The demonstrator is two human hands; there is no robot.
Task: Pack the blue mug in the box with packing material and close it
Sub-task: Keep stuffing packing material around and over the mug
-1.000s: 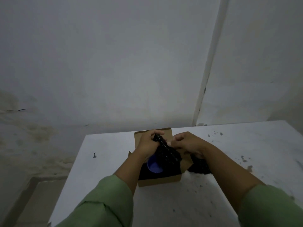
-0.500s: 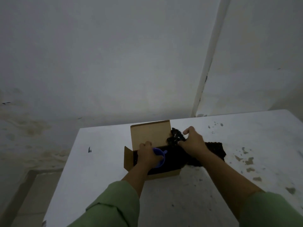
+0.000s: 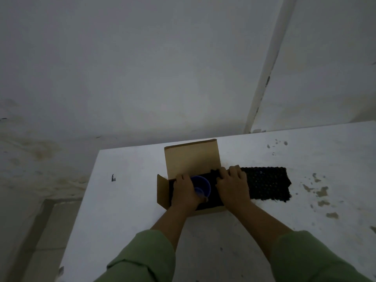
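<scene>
Open cardboard box is sitting on the white worktop, lid flap standing up at the far side, small side flap sticking out on the left. Blue mug is sitting upright inside the box, mouth facing up, on dark lining. Left hand is wrapping around the mug's left side, fingers curled onto it, gripping it. Right hand is lying flat, fingers spread and extended, palm pressing down on the black bubble-textured packing sheet at the box's right edge; not closed around it. The sheet is running from inside the box out over the right side and lying spread on the worktop to the right. Both forearms are coming in from the bottom, green sleeves pushed up. Worktop is showing brownish stains right of the sheet and a small dark mark to the left. Lighting dim, box interior detail hard to tell.
</scene>
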